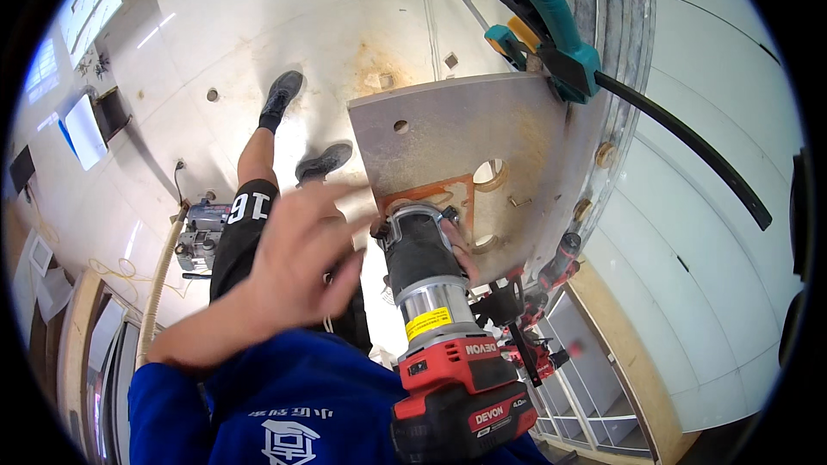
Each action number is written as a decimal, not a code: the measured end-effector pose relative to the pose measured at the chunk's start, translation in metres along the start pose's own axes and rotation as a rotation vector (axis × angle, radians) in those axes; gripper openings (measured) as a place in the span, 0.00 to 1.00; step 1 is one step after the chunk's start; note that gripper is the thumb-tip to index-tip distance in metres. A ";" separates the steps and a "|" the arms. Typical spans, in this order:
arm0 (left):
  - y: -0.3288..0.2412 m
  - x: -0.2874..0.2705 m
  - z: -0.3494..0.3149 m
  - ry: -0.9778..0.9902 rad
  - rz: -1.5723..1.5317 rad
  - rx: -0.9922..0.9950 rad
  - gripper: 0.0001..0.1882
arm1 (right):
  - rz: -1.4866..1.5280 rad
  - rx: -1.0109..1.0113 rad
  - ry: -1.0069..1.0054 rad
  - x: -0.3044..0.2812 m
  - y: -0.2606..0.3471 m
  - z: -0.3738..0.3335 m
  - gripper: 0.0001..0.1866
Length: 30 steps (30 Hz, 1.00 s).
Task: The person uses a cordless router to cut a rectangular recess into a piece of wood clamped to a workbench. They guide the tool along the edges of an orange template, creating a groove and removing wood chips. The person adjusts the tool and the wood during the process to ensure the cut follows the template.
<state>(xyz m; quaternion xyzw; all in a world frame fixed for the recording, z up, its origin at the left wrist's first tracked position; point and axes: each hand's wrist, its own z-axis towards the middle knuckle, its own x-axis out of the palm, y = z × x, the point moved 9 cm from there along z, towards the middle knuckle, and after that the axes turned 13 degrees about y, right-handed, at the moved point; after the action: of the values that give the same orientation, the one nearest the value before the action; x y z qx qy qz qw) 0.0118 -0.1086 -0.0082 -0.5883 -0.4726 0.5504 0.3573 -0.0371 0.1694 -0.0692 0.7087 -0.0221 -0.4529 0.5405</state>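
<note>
A cordless trim router, with a black-and-silver body and a red-and-black battery end, stands on a grey board. My left hand is just left of the router's base, its fingers apart and partly smeared by motion; nothing shows in it. Behind the router, some fingers of my right hand wrap its far side near the base; the rest of that hand is hidden. Under the base, an orange-brown template lies on the board. Two large round holes and a smaller one pierce the board.
A teal-and-black bar clamp grips the board's far right corner, its black bar reaching right. Red-and-black power tools sit beyond the router. A small compressor stands on the floor at left. White panels line the right.
</note>
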 end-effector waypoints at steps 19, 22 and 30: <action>-0.009 0.077 -0.023 0.159 -0.124 0.048 0.33 | 0.011 0.014 -0.460 0.005 0.047 0.038 0.38; -0.009 0.078 -0.023 0.154 -0.151 0.053 0.35 | 0.048 0.054 -0.491 0.008 0.044 0.037 0.36; -0.009 0.083 -0.020 0.168 -0.217 0.053 0.39 | -0.020 0.001 -0.472 0.002 0.047 0.039 0.36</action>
<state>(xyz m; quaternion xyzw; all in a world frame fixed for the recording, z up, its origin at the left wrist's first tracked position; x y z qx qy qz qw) 0.0257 -0.0252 -0.0232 -0.5681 -0.4870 0.4695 0.4687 -0.0397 0.1196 -0.0338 0.5838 -0.1411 -0.6112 0.5154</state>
